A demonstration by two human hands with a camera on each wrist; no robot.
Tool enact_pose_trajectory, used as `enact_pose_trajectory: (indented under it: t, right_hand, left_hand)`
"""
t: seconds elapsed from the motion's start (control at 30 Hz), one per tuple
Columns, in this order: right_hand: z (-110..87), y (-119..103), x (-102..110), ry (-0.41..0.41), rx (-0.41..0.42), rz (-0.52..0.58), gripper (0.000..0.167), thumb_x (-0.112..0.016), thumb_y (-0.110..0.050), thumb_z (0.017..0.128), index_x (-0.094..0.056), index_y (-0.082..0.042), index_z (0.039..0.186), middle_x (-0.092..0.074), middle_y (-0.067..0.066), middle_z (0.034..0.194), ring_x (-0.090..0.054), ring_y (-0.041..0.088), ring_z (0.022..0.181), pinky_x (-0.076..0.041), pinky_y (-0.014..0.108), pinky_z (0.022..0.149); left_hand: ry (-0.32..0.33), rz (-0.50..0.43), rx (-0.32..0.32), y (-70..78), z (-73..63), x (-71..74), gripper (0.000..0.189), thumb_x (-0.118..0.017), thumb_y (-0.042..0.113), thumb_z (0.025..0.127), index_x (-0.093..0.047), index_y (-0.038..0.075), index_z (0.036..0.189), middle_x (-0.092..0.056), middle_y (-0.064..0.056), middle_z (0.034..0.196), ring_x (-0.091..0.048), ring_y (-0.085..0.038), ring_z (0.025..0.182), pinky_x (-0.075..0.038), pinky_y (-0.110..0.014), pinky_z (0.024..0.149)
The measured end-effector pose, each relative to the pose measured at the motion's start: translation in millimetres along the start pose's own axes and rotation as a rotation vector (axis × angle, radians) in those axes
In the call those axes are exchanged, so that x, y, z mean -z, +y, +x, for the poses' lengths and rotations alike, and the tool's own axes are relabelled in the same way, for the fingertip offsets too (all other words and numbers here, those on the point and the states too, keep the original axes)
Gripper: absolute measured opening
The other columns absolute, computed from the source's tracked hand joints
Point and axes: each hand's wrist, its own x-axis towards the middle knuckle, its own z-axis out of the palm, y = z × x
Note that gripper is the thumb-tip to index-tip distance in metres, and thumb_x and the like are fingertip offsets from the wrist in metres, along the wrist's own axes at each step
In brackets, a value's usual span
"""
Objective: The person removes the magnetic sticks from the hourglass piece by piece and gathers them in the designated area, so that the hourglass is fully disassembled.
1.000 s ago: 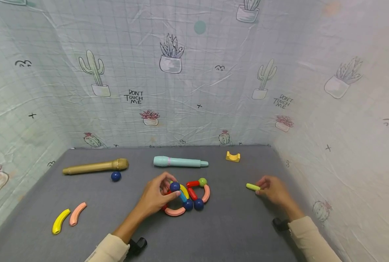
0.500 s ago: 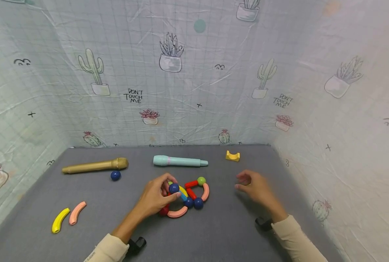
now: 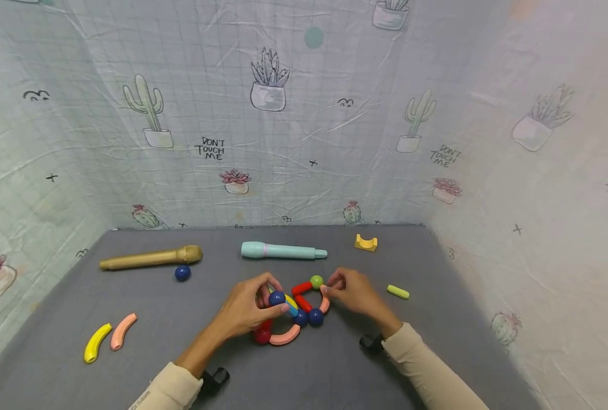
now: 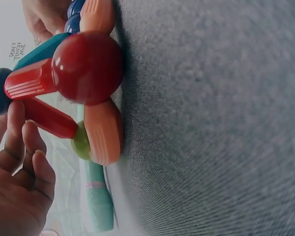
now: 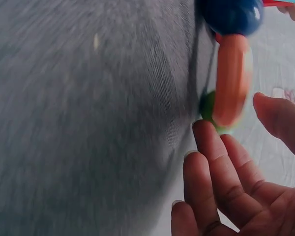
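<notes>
Centrally on the grey worktop [image 3: 345,370], left hand [image 3: 246,306] pinches the blue ball [image 3: 277,298] topping a rod-and-ball frame [image 4: 83,69]; right hand [image 3: 355,293], thumb and fingers spread, is at the adjacent loop's pink curved rod [image 5: 231,81].

In the head view, the light is soft and rather even, of medium brightness. The printed curtain [image 3: 181,85] becomes paler and slightly washed out toward the right side, and its creases give a weak shine. The grey table [image 3: 345,370] looks darker, with a faint, soft-edged shadow below the right hand [image 3: 352,291]. In the left wrist view, the red ball [image 4: 87,68] carries small white glints, while the table's fabric loses sharpness toward the right. In the right wrist view, the blue ball [image 5: 233,14] shows one glint, the pink curved piece [image 5: 231,78] is blurred, and the table surface looks smeared.
</notes>
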Motion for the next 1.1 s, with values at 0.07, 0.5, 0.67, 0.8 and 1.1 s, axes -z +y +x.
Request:
enact_pose_trajectory:
  t: [0.07,0.5,0.67,0.8,1.1]
  right_hand:
    - [3.0,-2,-4,-0.013,-0.010,0.011,0.023,-0.082,-0.029,0.095,-0.072,-0.011,0.106,-0.074,-0.002,0.087,-0.063,0.011,0.075,-0.049,0.028,0.066]
    - [36.9,-16,-13,-0.075,-0.010,0.068,0.013,-0.078,-0.018,0.098,-0.073,-0.010,0.108,-0.072,0.001,0.086,-0.065,0.015,0.070,-0.053,0.029,0.065]
    - [52.3,-22,-17,-0.099,0.038,0.064,0.012,-0.076,-0.018,0.100,-0.075,-0.011,0.110,-0.071,0.002,0.089,-0.064,0.015,0.066,-0.055,0.029,0.062]
    - [61.7,-28,-19,-0.116,0.121,0.046,0.015,-0.073,-0.021,0.102,-0.076,-0.012,0.114,-0.073,0.002,0.095,-0.063,0.014,0.071,-0.055,0.029,0.066]
    - [73.2,-38,-25,-0.123,0.229,0.080,0.019,-0.071,-0.021,0.103,-0.077,-0.014,0.119,-0.076,0.002,0.113,-0.071,0.016,0.097,-0.059,0.038,0.089]
  left_hand:
    - [-0.034,-0.052,0.015,-0.3,-0.4,-0.1,0.034,-0.085,0.047,0.090,-0.068,0.027,0.112,-0.060,0.003,0.077,-0.055,-0.008,0.056,-0.049,-0.025,0.052]
    - [-0.116,-0.180,-0.025,1.2,11.4,-3.2,0.014,-0.069,0.034,0.105,-0.071,0.022,0.111,-0.062,0.000,0.076,-0.057,-0.014,0.058,-0.047,-0.025,0.052]
    - [-0.019,-0.145,0.029,-6.9,27.9,-0.9,0.017,-0.069,0.027,0.105,-0.072,0.013,0.114,-0.066,-0.006,0.077,-0.060,-0.022,0.061,-0.047,-0.026,0.055]
    - [0.055,-0.009,0.118,-15.8,42.7,3.6,0.023,-0.075,0.023,0.101,-0.071,0.013,0.121,-0.071,-0.003,0.087,-0.060,-0.017,0.065,-0.048,-0.028,0.058]
    - [-0.029,0.161,0.125,-30.9,66.4,5.9,0.034,-0.076,0.022,0.100,-0.069,0.019,0.133,-0.078,-0.008,0.116,-0.067,-0.015,0.083,-0.054,-0.035,0.072]
